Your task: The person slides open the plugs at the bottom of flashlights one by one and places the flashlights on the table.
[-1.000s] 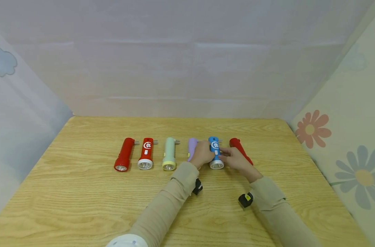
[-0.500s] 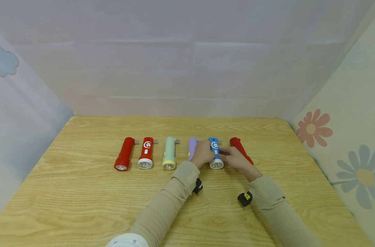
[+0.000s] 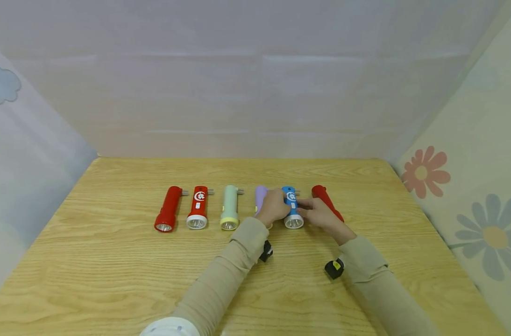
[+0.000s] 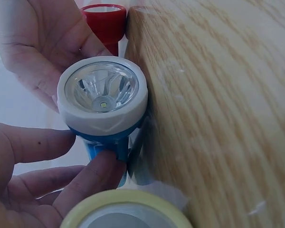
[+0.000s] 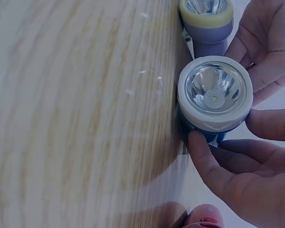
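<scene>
A blue flashlight (image 3: pixel 290 203) with a white head and a white emblem lies on the table, lamp end toward me. My left hand (image 3: pixel 274 205) grips its left side, thumb and fingers at the blue body below the white rim (image 4: pixel 104 121) in the left wrist view. From the right, my right hand (image 3: pixel 320 213) holds the same flashlight, a fingertip and thumb at its head in the right wrist view. A purple flashlight (image 3: pixel 260 196) with a yellow head is partly hidden behind my left hand. Just right of my right hand lies a red flashlight (image 3: pixel 326 201), slanted.
Left of the hands, a pale green flashlight (image 3: pixel 230 205), a red flashlight with a white head (image 3: pixel 197 205) and an all-red flashlight (image 3: pixel 169 207) lie in the same row. Metal plug prongs stick out near their far ends. The wooden table (image 3: pixel 125 261) meets a pale cloth wall.
The head view has shifted slightly. Both hands stay at the blue flashlight, and the row of flashlights keeps its arrangement.
</scene>
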Action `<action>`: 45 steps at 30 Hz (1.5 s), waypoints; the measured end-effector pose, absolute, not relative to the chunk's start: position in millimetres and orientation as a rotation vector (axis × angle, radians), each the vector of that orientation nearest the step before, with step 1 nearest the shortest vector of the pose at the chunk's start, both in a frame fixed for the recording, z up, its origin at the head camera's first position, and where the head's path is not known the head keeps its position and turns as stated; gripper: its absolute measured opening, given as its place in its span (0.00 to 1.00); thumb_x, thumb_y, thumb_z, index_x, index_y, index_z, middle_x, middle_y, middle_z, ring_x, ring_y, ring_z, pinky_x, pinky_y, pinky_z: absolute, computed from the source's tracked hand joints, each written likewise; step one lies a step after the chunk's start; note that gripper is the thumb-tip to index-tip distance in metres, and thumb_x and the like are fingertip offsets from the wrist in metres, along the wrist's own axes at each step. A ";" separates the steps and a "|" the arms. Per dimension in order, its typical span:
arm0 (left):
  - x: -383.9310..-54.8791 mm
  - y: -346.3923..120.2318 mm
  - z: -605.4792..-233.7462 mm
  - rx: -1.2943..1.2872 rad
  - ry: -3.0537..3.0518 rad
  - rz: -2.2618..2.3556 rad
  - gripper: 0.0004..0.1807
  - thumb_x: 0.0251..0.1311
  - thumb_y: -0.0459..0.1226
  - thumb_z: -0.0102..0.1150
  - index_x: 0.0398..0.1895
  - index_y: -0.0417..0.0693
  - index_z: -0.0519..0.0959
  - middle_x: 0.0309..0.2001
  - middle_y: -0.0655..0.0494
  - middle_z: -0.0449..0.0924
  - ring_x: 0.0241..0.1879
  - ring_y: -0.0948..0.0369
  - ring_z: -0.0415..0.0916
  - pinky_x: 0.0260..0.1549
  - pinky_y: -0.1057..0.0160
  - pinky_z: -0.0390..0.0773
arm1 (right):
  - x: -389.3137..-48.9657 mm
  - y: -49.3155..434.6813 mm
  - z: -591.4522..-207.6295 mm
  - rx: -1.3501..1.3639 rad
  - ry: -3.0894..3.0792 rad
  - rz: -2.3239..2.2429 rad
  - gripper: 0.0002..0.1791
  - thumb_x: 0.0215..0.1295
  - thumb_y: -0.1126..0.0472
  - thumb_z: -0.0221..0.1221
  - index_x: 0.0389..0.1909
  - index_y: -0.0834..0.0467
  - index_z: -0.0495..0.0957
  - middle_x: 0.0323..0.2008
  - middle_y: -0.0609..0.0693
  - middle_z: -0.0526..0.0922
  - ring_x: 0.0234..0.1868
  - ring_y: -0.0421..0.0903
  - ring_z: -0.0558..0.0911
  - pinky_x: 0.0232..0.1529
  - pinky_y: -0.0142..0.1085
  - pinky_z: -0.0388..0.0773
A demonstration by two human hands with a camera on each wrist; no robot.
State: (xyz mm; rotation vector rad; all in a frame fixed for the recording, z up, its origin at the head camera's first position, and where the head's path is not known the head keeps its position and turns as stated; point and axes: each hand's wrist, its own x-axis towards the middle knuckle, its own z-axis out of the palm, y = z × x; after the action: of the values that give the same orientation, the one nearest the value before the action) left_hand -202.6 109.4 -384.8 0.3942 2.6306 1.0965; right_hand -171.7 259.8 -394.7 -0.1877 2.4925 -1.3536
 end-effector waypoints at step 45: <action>-191.5 101.1 -382.7 0.444 2.587 1.405 0.07 0.59 0.38 0.54 0.38 0.45 0.77 0.36 0.53 0.78 0.35 0.60 0.75 0.31 0.66 0.75 | -142.6 271.3 -379.5 -0.148 2.800 -1.324 0.11 0.62 0.65 0.55 0.41 0.69 0.75 0.38 0.61 0.79 0.37 0.51 0.78 0.33 0.36 0.75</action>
State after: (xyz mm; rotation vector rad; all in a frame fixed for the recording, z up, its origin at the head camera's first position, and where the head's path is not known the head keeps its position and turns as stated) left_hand -191.5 101.1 -382.7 0.4443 2.5867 1.4047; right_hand -142.6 271.3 -379.5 -0.1484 2.8004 -1.3245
